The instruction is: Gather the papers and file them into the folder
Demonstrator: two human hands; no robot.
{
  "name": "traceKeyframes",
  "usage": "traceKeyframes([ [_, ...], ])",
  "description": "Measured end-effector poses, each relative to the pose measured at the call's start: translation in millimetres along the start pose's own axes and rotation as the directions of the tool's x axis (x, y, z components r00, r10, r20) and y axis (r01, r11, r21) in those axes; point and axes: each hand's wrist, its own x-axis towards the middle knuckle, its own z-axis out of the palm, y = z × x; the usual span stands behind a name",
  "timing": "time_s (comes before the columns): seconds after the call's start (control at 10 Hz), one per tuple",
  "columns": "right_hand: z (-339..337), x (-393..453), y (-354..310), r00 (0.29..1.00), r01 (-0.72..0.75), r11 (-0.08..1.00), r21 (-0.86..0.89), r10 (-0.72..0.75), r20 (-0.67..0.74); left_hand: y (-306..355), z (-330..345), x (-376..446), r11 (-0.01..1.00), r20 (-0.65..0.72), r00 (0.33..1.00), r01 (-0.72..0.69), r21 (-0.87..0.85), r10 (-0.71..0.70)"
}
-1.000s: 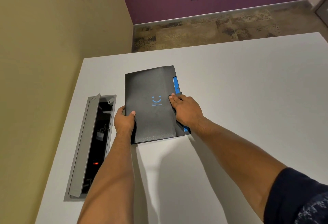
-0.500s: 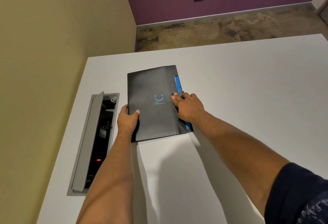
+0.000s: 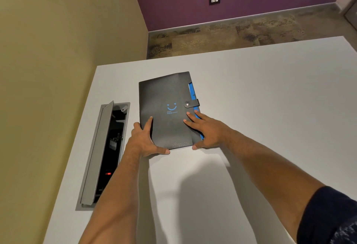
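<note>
A black folder (image 3: 166,97) with a blue smiley print lies closed on the white table (image 3: 260,99). Its strap with a metal snap button (image 3: 191,104) is fastened over the right edge. A blue inner edge (image 3: 192,91) shows along that side; no loose papers are in sight. My left hand (image 3: 143,141) rests flat at the folder's near left corner, fingers straight on the cover, thumb along the near edge. My right hand (image 3: 205,129) lies flat on the near right part, fingers spread and straight, thumb at the near edge.
An open cable hatch (image 3: 105,153) with a raised grey lid is sunk into the table to the left of the folder. A yellow wall (image 3: 58,50) runs close along the table's left side. The table's far edge (image 3: 212,54) drops to patterned floor.
My right hand has drawn back from the snap strap, which now shows fastened. Both hands have slid toward the folder's near corners and flattened out.
</note>
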Motion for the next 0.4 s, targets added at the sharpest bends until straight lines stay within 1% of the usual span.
traceKeyframes([
  [0.1, 1, 1, -9, 0.999, -0.035, 0.999, -0.033, 0.035, -0.016, -1, 3, 1, 0.998, -0.067, 0.998, 0.002, 0.056, 0.002],
  [0.2, 6, 4, -23, 0.994, -0.104, 0.994, -0.026, 0.103, -0.021, -2, 11, 3, 0.997, -0.121, 0.992, 0.03, 0.075, -0.021],
  [0.3, -1, 2, -36, 0.989, -0.151, 0.988, -0.027, 0.151, 0.007, 3, 12, -3, 0.992, -0.124, 0.99, 0.074, 0.105, -0.061],
  [0.4, -3, -10, -39, 0.991, -0.13, 0.989, -0.064, 0.131, 0.011, 9, 20, -11, 0.982, -0.183, 0.982, 0.082, 0.169, -0.051],
])
